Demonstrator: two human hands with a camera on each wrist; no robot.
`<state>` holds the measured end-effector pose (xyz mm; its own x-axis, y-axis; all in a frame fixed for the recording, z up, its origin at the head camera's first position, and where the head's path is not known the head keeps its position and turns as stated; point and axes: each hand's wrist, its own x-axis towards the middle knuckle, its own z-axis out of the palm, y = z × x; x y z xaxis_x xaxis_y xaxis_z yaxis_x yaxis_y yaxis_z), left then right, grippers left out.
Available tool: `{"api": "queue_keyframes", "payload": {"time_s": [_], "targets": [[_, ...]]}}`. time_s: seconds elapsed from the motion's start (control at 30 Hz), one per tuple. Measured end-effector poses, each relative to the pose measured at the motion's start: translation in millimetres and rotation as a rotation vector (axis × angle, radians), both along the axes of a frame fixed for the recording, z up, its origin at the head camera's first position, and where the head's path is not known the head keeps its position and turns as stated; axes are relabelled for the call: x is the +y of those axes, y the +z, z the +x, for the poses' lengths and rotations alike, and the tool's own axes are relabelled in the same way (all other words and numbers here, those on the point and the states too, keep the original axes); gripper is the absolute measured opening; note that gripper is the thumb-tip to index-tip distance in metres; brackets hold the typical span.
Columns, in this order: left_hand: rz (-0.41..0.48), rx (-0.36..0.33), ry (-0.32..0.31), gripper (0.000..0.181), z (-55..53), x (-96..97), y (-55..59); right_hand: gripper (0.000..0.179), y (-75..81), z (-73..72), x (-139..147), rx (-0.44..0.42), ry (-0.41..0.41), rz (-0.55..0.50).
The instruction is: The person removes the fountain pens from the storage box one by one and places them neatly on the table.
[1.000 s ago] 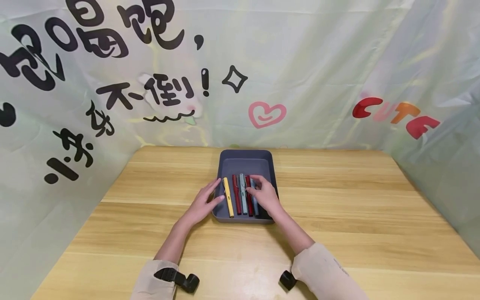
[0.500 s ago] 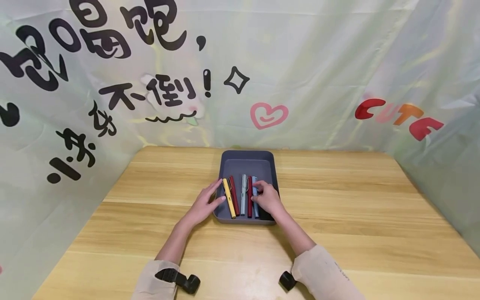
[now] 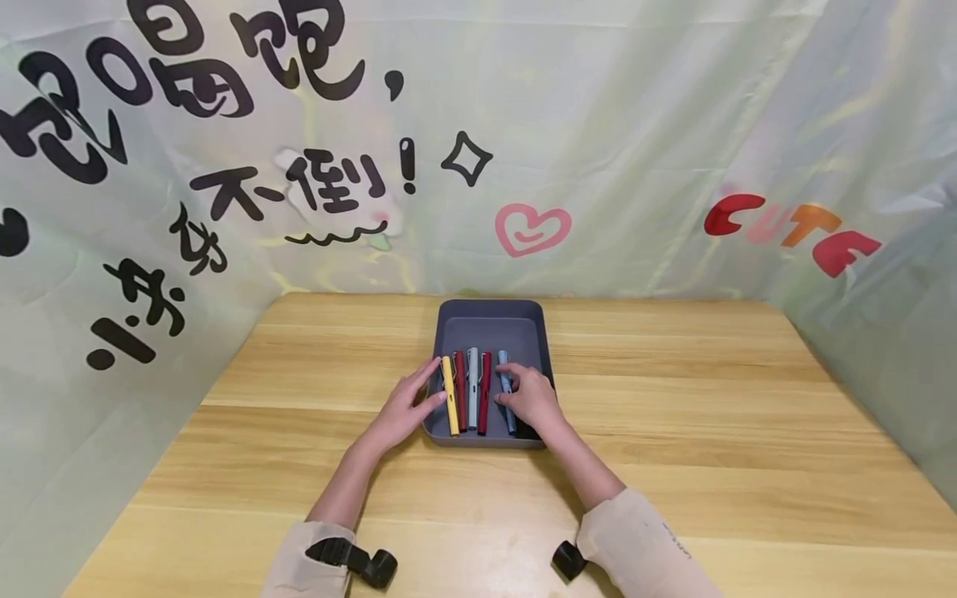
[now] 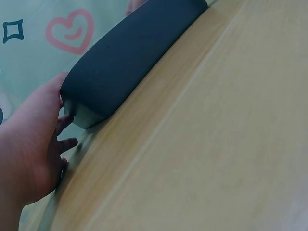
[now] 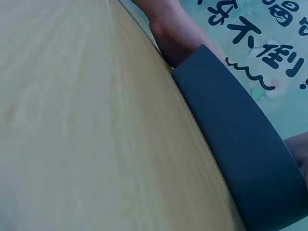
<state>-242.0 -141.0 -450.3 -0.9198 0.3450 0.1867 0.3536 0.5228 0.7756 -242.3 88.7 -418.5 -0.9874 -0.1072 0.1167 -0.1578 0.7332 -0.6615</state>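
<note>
In the head view a shallow dark blue-grey tray (image 3: 489, 328) holds a row of pens. From left to right lie a yellow pen (image 3: 451, 407), a dark red pen (image 3: 460, 407), a pale grey-blue pen (image 3: 473, 399), a second dark red pen (image 3: 484, 407) and a blue pen (image 3: 511, 419). My left hand (image 3: 404, 407) rests at the tray's left rim, thumb reaching over it beside the yellow pen. My right hand (image 3: 532, 394) has thumb and index finger bent round the blue pen's upper half, fingertips at its left side. Both wrist views show mostly the tray's outer wall (image 4: 120, 62).
The tray stands on a wood-grain table (image 3: 673, 390), near its back edge. A printed cloth backdrop (image 3: 635, 124) rises behind and at both sides. Black camera mounts (image 3: 377, 569) sit at the beige sleeves (image 3: 643, 540). Below the right hand a black patch (image 3: 528, 433) shows in the tray.
The pale grey-blue pen and second dark red pen have slid left, closing up to the first red and yellow pens. A gap now separates them from the blue pen. The left hand stays put.
</note>
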Motion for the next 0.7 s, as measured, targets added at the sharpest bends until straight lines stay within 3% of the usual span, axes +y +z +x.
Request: {"api": "queue_keyframes", "payload": {"time_s": [0.37, 0.53, 0.7], "targets": [[0.007, 0.002, -0.002, 0.063, -0.8, -1.2, 0.4, 0.031, 0.1, -1.7, 1.1, -0.035, -0.016, -0.212], [0.008, -0.001, -0.004, 0.063, 0.2, -1.2, 0.8, 0.027, -1.8, -2.8, 0.9, -0.119, -0.022, -0.337], [0.006, -0.004, -0.005, 0.063, 0.9, -1.3, 0.7, 0.035, -1.5, -3.6, -0.2, -0.22, -0.021, -0.47]]}}
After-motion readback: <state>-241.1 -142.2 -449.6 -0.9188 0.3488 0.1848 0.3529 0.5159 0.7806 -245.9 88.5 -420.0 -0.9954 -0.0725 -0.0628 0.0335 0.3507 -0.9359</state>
